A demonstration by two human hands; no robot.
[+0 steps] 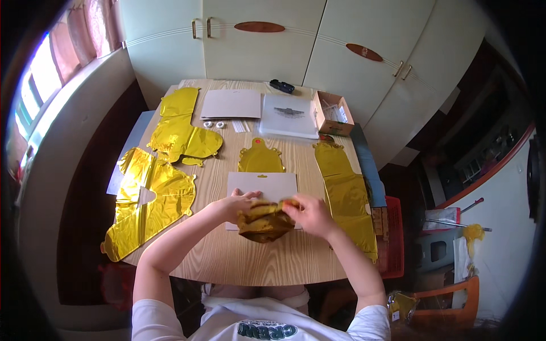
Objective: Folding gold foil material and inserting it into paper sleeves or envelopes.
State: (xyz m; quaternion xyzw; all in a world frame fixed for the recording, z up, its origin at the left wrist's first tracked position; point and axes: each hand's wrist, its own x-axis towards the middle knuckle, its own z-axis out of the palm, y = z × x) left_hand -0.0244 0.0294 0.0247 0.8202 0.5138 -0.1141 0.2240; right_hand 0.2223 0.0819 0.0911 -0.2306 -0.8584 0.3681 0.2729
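Observation:
A crumpled, partly folded gold foil balloon [265, 226] lies over the lower part of a white card [261, 181] in front of me. My right hand [311, 215] pinches the foil's upper right edge between thumb and fingers. At the foil's left side, my left hand [238, 206] has its fingers stretched out over the card. Its thumb side is next to the foil, and I cannot tell how firmly it touches. Just beyond the card, another flat gold foil balloon [260, 156] is partly covered by the card's top edge.
Flat gold foil balloons lie at the left, one far [185, 139] and one near [170, 190], and another at the right [346, 193]. Along the back are a card stack [231, 104], white tape rolls [208, 124], white strips [241, 125], clear plastic bags [289, 120] and an open box [335, 126].

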